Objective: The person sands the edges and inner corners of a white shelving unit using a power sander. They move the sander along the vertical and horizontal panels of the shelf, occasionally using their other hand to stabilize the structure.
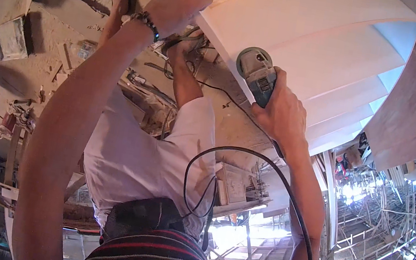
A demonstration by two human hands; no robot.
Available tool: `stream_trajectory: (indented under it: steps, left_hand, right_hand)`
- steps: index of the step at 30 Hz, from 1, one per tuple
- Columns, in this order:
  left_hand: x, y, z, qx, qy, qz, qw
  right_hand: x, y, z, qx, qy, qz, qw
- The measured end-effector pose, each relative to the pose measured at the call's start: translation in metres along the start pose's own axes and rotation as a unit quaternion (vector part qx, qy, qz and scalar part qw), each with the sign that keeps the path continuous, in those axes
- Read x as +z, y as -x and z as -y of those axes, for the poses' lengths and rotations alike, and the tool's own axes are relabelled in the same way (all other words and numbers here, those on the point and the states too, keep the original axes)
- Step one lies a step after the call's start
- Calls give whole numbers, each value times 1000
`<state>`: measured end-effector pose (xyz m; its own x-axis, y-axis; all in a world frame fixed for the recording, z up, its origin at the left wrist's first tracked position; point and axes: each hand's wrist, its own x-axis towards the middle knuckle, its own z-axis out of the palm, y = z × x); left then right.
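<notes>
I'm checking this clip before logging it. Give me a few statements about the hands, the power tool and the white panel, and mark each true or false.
1. The right hand grips a corded power tool. True.
2. The left hand rests on the edge of the white panel. True.
3. The tool's head lies far from the panel. False: it sits right at the panel's edge.
4. The left wrist is bare. False: it wears a beaded bracelet.
5. Another person in a white shirt reaches up beside the panel. True.
6. The tool's black cable is cut short. False: it loops down past the right forearm.
</notes>
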<state>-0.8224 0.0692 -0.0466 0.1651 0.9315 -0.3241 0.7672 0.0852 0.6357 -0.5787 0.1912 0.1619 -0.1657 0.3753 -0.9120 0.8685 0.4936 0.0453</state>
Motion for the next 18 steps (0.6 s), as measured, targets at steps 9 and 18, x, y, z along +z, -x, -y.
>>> stream_trajectory:
  steps: [9,18]
  left_hand:
    - [61,15,-142,-62,-32,77,995]
    - [67,13,-196,-186,68,110,974]
  right_hand:
    - [-32,-28,-23,52,2,-29,998]
    - [-88,-59,-86,58,-29,-125,990]
